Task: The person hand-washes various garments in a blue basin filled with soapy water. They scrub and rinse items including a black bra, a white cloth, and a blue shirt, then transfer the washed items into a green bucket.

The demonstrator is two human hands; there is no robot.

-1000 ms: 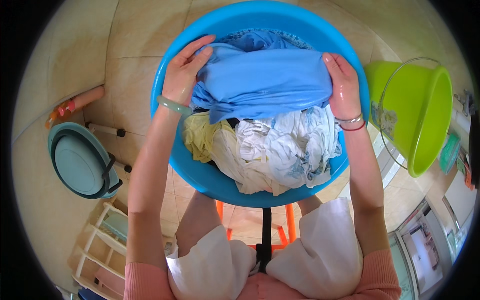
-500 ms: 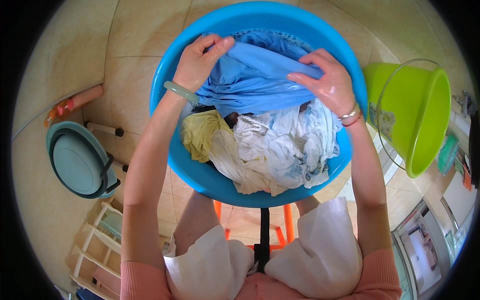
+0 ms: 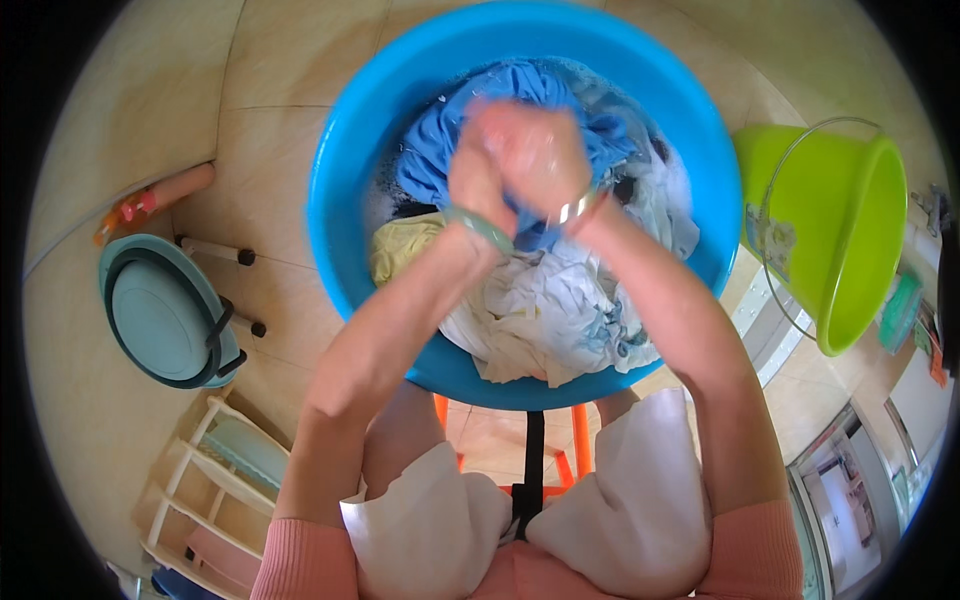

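Observation:
Over the middle of a blue basin [image 3: 335, 215], both hands are pressed together, smeared by motion. My left hand [image 3: 476, 170] and my right hand [image 3: 548, 155] are closed on a wet blue cloth [image 3: 430, 155]. Its folds spread around and beneath them in sudsy water, and a bit shows between the wrists. The fingers and the gripped part are blurred. Closer to me lie crumpled white clothes [image 3: 565, 310] with bluish patches. A yellow cloth [image 3: 400, 245] rests at the basin's left side.
A lime-green bucket [image 3: 850, 240] with a wire handle stands at the right. On the left are grey-green basins [image 3: 160, 325] and a cream rack [image 3: 195, 465]. Orange legs [image 3: 581, 440] show below the basin, between my knees. Tiles [image 3: 270, 170] cover the floor.
My hands have come together from holding the blue cloth stretched apart. The cloth has dropped from its raised spread into a bunched heap in the basin.

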